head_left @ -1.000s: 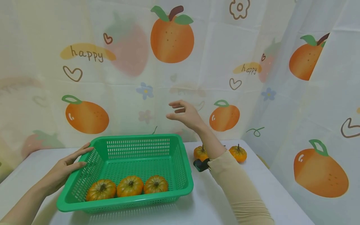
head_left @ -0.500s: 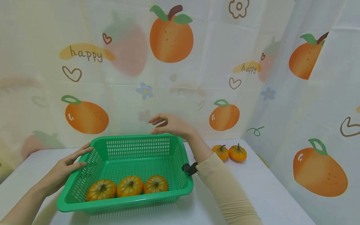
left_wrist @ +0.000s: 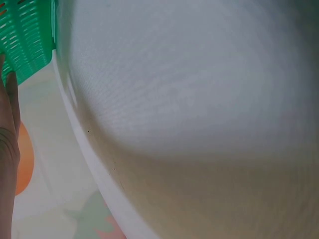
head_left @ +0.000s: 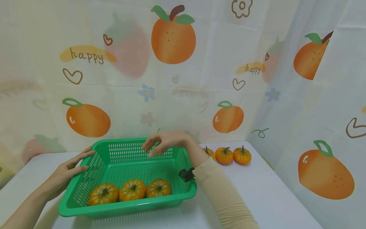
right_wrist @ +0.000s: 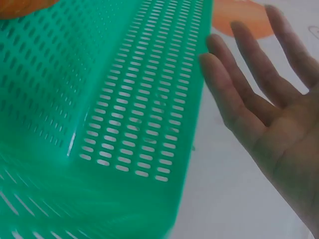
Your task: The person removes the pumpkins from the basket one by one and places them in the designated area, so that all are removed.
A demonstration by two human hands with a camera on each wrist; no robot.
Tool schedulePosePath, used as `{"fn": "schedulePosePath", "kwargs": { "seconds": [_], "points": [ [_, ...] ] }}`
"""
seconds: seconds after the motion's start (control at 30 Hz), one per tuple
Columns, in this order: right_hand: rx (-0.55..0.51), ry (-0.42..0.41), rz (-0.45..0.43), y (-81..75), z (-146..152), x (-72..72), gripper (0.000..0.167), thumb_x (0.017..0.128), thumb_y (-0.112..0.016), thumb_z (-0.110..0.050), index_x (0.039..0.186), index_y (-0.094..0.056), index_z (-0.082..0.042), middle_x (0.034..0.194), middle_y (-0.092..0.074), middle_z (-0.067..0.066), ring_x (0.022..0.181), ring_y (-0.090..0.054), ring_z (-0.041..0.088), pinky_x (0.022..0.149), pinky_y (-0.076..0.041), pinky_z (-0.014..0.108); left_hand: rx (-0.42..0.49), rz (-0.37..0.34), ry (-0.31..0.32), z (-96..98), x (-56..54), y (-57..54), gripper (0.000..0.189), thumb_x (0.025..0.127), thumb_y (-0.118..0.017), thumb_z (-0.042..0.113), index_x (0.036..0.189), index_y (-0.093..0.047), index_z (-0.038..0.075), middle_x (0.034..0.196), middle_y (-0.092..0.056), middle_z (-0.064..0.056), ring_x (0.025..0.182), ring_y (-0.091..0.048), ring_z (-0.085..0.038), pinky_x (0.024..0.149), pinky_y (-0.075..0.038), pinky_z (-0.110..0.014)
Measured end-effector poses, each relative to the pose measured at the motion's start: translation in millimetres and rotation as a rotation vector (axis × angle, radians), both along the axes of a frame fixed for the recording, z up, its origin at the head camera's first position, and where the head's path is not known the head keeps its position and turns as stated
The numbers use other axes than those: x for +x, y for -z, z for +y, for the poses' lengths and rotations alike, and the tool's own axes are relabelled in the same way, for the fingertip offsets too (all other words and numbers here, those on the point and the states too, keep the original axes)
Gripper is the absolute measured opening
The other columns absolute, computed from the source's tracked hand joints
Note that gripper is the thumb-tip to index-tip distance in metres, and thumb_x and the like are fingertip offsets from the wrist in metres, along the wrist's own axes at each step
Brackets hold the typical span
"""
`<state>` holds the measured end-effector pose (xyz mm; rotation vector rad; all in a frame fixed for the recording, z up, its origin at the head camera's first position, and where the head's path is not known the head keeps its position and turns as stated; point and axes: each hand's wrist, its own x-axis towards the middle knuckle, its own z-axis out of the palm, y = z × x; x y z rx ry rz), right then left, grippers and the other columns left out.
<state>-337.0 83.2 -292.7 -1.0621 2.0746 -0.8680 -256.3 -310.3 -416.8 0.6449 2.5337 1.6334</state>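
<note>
A green slatted plastic basket (head_left: 128,204) stands on the white table. Three small orange pumpkins (head_left: 132,190) sit in a row along its near wall. My left hand (head_left: 61,175) rests on the basket's left rim with fingers and thumb extended. Over the basket's back part hovers my right hand (head_left: 170,141), fingers spread and slightly bent, holding nothing. In the right wrist view its fingertips (right_wrist: 215,62) appear beside the basket's wall (right_wrist: 134,109); whether they touch it I cannot tell. The left wrist view catches only part of the left hand (left_wrist: 9,114) near the basket.
Right of the basket, three more small pumpkins (head_left: 224,156) stand in a row at the table's back, the leftmost partly hidden by my right arm. A black wrist device (head_left: 186,174) sits at the right cuff. A fruit-printed curtain (head_left: 183,76) hangs behind the table.
My right hand has come left and down, from in front of the curtain to over the basket. A third pumpkin on the table shows from behind the forearm. The left hand stays put.
</note>
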Motion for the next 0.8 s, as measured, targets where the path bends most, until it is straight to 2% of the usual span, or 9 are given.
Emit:
{"fn": "schedulePosePath", "kwargs": {
  "seconds": [0.13,0.37,0.57,0.8],
  "points": [
    [0.052,-0.03,-0.029,4.7,-4.3,-0.1,0.041,0.093,-0.067,-0.026,0.133,-0.06,-0.025,0.136,-0.061,-0.003,0.118,-0.06,0.007,0.095,-0.054,0.032,0.0,0.003,0.005,-0.1,-0.2,0.8,0.057,0.105,-0.042,0.012,0.158,-0.023,0.016,0.165,-0.005,0.027,0.124,-0.015,0.031,0.084,-0.034,-0.002],
    [0.1,-0.03,-0.151,16.4,-12.4,-1.1,0.04,0.093,-0.067,-0.017,0.133,-0.06,-0.017,0.134,-0.062,0.0,0.117,-0.06,0.008,0.096,-0.054,0.034,-0.005,0.003,-0.001,0.2,0.7,1.2,0.056,0.105,-0.041,0.013,0.159,-0.023,0.017,0.165,-0.004,0.027,0.126,-0.013,0.03,0.084,-0.033,-0.002],
    [0.197,-0.063,-0.233,28.4,-15.7,-4.1,0.041,0.093,-0.066,-0.016,0.134,-0.059,-0.016,0.146,-0.055,0.009,0.117,-0.059,0.006,0.106,-0.049,0.043,-0.007,-0.017,-0.007,0.0,1.3,0.5,0.057,0.106,-0.041,0.015,0.159,-0.022,0.019,0.165,-0.003,0.027,0.127,-0.011,0.029,0.084,-0.033,-0.002],
    [0.274,-0.079,-0.29,37.2,-17.9,-6.0,0.043,0.092,-0.066,-0.015,0.135,-0.059,-0.018,0.149,-0.052,0.009,0.118,-0.058,0.006,0.104,-0.05,0.041,-0.015,-0.019,-0.018,0.1,1.0,-1.3,0.057,0.105,-0.042,0.015,0.159,-0.023,0.018,0.165,-0.004,0.027,0.124,-0.013,0.031,0.084,-0.034,-0.002]
  ]
}}
